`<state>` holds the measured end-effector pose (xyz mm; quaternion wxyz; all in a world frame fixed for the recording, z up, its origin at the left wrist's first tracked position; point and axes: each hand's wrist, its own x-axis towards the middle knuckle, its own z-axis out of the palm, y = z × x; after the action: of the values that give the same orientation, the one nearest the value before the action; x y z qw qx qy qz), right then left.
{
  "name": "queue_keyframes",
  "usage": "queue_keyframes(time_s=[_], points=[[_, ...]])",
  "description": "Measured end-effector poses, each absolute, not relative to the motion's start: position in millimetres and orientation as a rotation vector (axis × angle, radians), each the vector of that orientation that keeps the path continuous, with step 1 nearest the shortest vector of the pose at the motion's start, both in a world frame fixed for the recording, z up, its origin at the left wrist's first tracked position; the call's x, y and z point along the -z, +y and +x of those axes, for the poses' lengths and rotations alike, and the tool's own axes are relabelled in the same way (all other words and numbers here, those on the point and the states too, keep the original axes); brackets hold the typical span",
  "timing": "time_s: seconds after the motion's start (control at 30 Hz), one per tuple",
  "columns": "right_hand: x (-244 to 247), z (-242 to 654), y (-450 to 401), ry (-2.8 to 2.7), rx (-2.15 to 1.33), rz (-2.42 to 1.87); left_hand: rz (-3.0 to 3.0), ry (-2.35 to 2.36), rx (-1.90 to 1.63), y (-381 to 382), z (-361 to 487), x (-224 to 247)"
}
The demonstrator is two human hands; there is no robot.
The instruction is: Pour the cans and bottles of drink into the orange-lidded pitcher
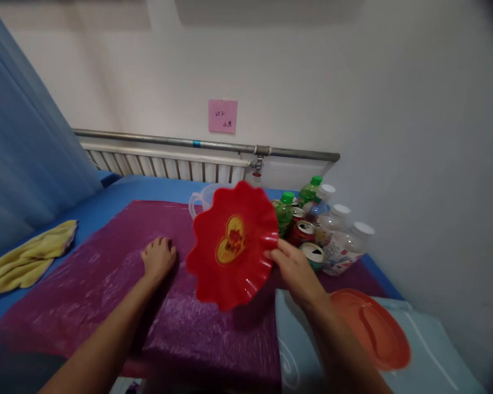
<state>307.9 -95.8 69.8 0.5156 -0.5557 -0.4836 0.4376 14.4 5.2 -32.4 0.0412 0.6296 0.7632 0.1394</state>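
A red plate (pixel 252 219) with a scalloped edge and a yellow heart-shaped print is held up, tilted toward me. My right hand (pixel 293 268) pinches its right edge between thumb and fingers. My left hand (pixel 159 258) rests on the purple plastic sheet (pixel 107 268), left of the plate, with its fingers curled and apart and nothing visible in it. Behind the plate, partly hidden by it, is a clear plastic jug (pixel 196 204) with a handle.
Bottles with green caps (pixel 285 210) or white caps (pixel 347 246) and several cans (pixel 304 232) stand at the right. An orange divided dish (pixel 373 328) lies on a light blue cloth (pixel 431 339). A yellow cloth (pixel 28 257) is at the left, near a blue curtain (pixel 28 137).
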Motion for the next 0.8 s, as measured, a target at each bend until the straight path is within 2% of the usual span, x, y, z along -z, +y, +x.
queue_keyframes(time_s=[0.23,0.37,0.6,0.67,0.8], points=[[-15,325,-132,-1.325,-1.098,-1.604,1.986,2.327,-0.308,34,-3,15],[-9,326,-134,-1.373,-1.094,-1.686,2.007,2.352,-0.300,32,-5,27],[-9,324,-128,-1.520,-0.894,-1.758,2.085,2.362,-0.383,30,-13,41],[-12,330,-133,-1.562,-0.693,-1.799,2.092,2.342,-0.408,30,-15,42],[-23,357,-137,-1.595,0.058,-1.840,2.088,2.314,-0.392,30,-16,40]])
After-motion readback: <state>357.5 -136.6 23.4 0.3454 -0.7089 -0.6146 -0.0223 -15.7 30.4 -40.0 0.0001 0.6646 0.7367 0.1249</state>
